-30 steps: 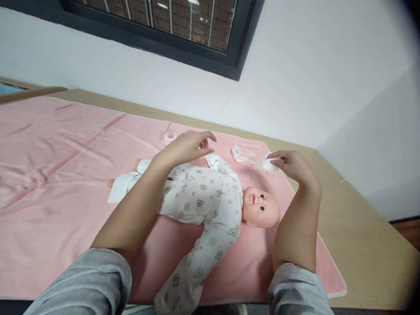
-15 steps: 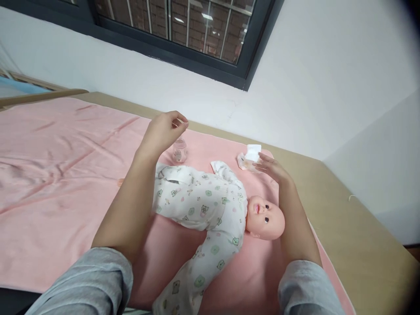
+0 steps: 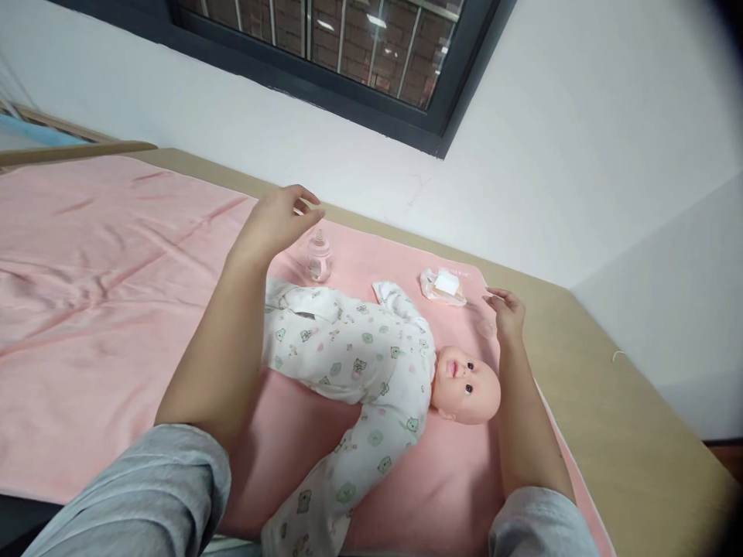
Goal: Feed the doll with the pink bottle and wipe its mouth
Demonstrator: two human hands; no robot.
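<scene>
**Hands hover empty over the doll, bottle and wipes pack**

A baby doll (image 3: 371, 363) in a white printed sleepsuit lies on its back on a pink blanket (image 3: 104, 309) spread over the tan surface (image 3: 627, 418), head toward the person's right. The left hand (image 3: 272, 220) hangs in the air just beside and above a small baby bottle (image 3: 319, 257), which stands upright on the blanket near the doll's legs. Its fingers (image 3: 307, 203) are loosely curled and released, grasping nothing and not touching the bottle. The right hand (image 3: 506, 309) floats above the blanket's corner, near a crumpled wipes pack (image 3: 443, 286) with a white sheet on top; its fingers are relaxed and open, empty as well, a little apart from the pack.

The bottle looks light and narrow-based, and it stands on soft, wrinkled cloth. In my judgement a brush from the left wrist or forearm, which passes over the doll's legs, could tip it over and roll it toward the wall. The wipes pack lies close to the blanket's far edge; a careless sweep of the right hand might push it off onto the bare surface. Tugging the blanket would disturb all three things.
</scene>
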